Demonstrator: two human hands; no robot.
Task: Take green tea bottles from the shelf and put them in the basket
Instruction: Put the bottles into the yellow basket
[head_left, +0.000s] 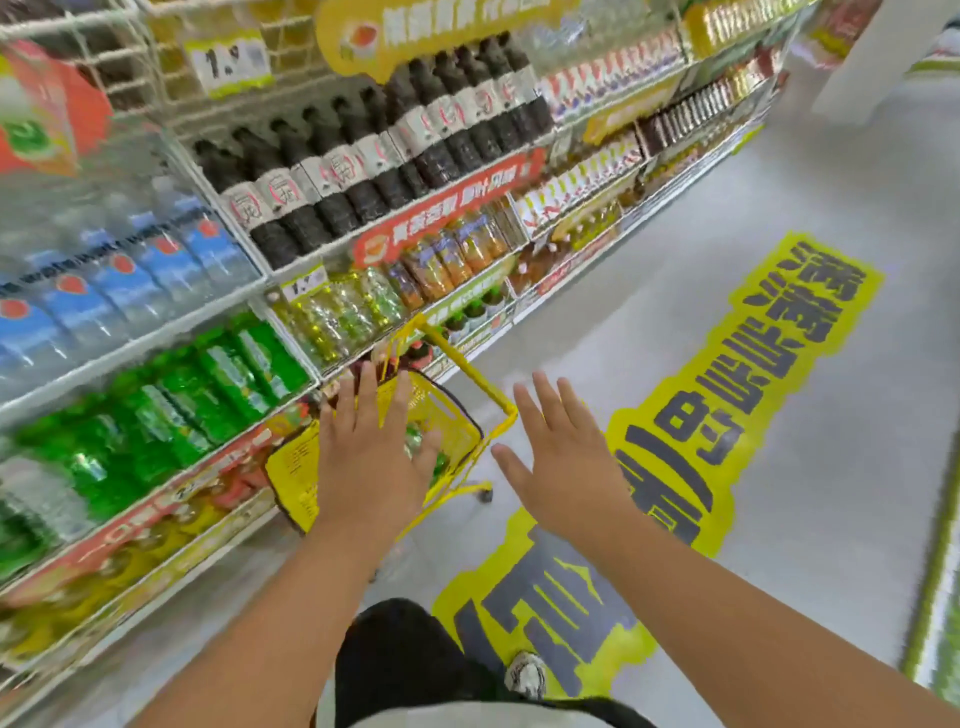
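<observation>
A yellow price tag (227, 61) on the wire rack up top starts with "1."; the rest is smeared. Another tag (305, 285) on the shelf edge likewise reads "1.". The big floor sticker (748, 384) and the red shelf banner (447, 208) carry Chinese characters, too blurred to read.

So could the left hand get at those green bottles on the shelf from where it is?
Probably yes. The left hand is open and empty above the yellow basket, and the green bottles stand at the open shelf front just to its left, nothing between.

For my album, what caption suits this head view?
Both hands, left and right, open and empty above a yellow basket beside shelves of green bottles.
</observation>
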